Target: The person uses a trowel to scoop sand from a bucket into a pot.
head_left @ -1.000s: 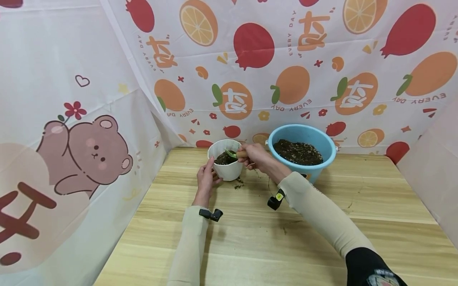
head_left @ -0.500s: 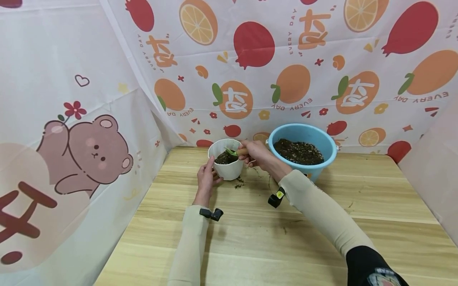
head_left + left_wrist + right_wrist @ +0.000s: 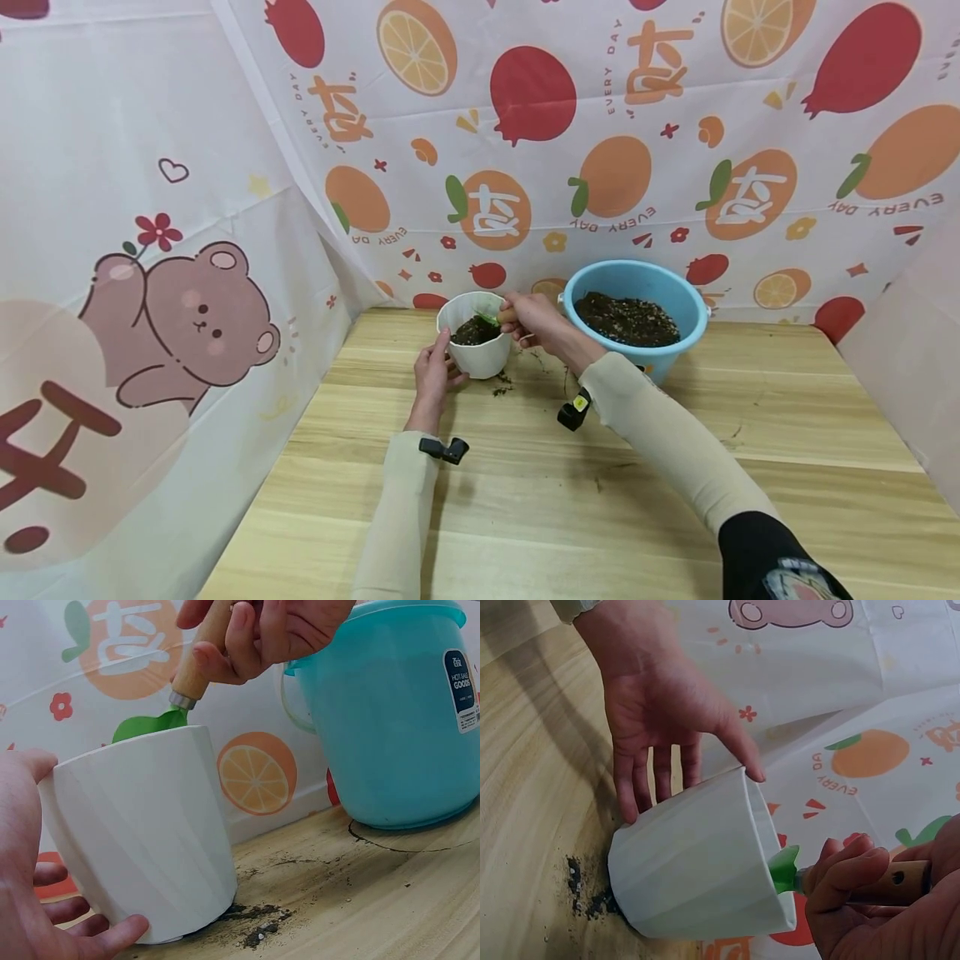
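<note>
A white flowerpot [image 3: 480, 360], partly filled with dark soil [image 3: 474, 331], stands on the wooden table. My left hand [image 3: 432, 375] holds it from the left, the thumb at the rim and the fingers spread along the side towards the base. In my right hand [image 3: 536, 323] is a small trowel, gripped by its wooden handle [image 3: 206, 656]. The green blade [image 3: 784, 868] dips inside the pot's rim, its tip hidden by the wall in both wrist views.
A light blue bucket [image 3: 678, 298] of soil mix stands right of the pot, behind my right forearm. Spilled soil [image 3: 262, 926] lies by the pot's base, and thin bits are scattered across the table [image 3: 525, 517]. A fruit-print cloth [image 3: 540, 192] hangs close behind.
The trowel has shifted and turned slightly at the pot's rim, with a small movement of my right wrist. The left hand and the pot have kept their place.
</note>
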Tool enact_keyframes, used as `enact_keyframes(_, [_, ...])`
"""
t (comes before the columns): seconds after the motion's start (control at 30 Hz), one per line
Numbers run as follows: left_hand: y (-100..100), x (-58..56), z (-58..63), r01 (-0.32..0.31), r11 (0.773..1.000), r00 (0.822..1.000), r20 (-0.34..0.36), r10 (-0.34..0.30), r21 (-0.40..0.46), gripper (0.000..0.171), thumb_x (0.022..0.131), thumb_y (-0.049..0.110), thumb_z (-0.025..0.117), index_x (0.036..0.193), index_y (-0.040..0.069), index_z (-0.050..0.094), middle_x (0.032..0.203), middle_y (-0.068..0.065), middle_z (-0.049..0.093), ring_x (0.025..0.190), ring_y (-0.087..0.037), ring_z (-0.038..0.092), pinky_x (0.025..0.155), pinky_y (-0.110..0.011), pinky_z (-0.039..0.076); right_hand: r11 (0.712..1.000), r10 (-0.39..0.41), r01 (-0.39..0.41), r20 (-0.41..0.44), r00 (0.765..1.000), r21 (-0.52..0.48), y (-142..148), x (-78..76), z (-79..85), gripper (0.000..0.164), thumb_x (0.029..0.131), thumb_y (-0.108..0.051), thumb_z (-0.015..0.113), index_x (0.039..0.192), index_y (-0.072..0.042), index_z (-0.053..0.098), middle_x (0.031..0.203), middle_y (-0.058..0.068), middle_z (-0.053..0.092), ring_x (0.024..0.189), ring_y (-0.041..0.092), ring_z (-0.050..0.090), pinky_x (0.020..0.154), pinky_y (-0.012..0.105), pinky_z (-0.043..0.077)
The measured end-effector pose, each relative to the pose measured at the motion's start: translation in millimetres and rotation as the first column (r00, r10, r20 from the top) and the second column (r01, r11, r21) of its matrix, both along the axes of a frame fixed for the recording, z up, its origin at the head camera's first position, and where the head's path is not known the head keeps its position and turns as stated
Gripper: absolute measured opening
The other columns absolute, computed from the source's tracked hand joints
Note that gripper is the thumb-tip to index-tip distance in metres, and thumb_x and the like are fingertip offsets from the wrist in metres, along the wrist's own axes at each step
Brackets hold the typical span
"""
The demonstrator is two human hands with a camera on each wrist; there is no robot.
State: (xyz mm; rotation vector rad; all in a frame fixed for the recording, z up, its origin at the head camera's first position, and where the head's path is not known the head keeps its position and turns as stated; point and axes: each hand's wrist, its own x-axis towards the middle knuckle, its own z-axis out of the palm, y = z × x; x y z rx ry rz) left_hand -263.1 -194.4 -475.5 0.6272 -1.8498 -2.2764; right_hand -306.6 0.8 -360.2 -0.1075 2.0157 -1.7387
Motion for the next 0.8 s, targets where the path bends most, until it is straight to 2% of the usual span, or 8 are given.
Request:
enact_keyframes(0.13, [0, 0.5, 0.5, -0.005, 1.000, 1.000, 0.003, 0.005, 0.001, 0.074, 0.095, 0.065, 0.057, 0.139, 0.006, 0.045, 0.130, -0.015, 0.052, 0.106, -0.025, 0.063, 0.102, -0.053, 0.055, 1.000, 0.002, -0.002, 0.003, 1.000, 0.015, -1, -2.3, -4.2, 0.023, 0.105, -0.034, 0.044, 0.102, -0.016, 0.059, 0.074, 0.003, 0.061, 0.054, 0.013, 0.048, 0.048, 0.026, 0.040])
enact_keyframes(0.33, [1, 1.8, 2.6, -0.001, 1.000, 1.000, 0.012, 0.001, -0.008, 0.075, 0.094, 0.066, 0.057, 0.138, 0.006, 0.046, 0.131, -0.015, 0.051, 0.107, -0.025, 0.062, 0.101, -0.052, 0.056, 0.999, 0.009, -0.010, 0.002, 1.000, 0.041, -2, -4.8, -9.4, 0.026, 0.106, -0.035, 0.042, 0.104, -0.016, 0.060, 0.071, 0.001, 0.060, 0.053, 0.013, 0.048, 0.047, 0.025, 0.040])
enact_keyframes(0.57, [1, 1.4, 3.1, -0.004, 1.000, 1.000, 0.022, 0.004, -0.004, 0.077, 0.093, 0.067, 0.058, 0.140, 0.006, 0.046, 0.132, -0.015, 0.050, 0.109, -0.026, 0.061, 0.101, -0.051, 0.056, 0.992, 0.072, -0.069, -0.020, 0.997, 0.102, -8, -3.9, -11.7, 0.039, 0.107, -0.041, 0.043, 0.116, -0.007, 0.063, 0.068, 0.000, 0.056, 0.052, 0.012, 0.044, 0.048, 0.027, 0.039])
enact_keyframes(0.8, [0, 0.1, 2.5, -0.009, 1.000, 1.000, 0.020, 0.009, 0.000, 0.077, 0.093, 0.066, 0.058, 0.139, 0.006, 0.046, 0.129, -0.014, 0.051, 0.106, -0.024, 0.061, 0.099, -0.051, 0.057, 0.987, 0.096, -0.093, -0.014, 0.995, 0.128, -13, -3.1, -11.3, 0.054, 0.108, -0.046, 0.041, 0.127, 0.001, 0.060, 0.067, 0.000, 0.044, 0.048, 0.011, 0.031, 0.046, 0.026, 0.031])
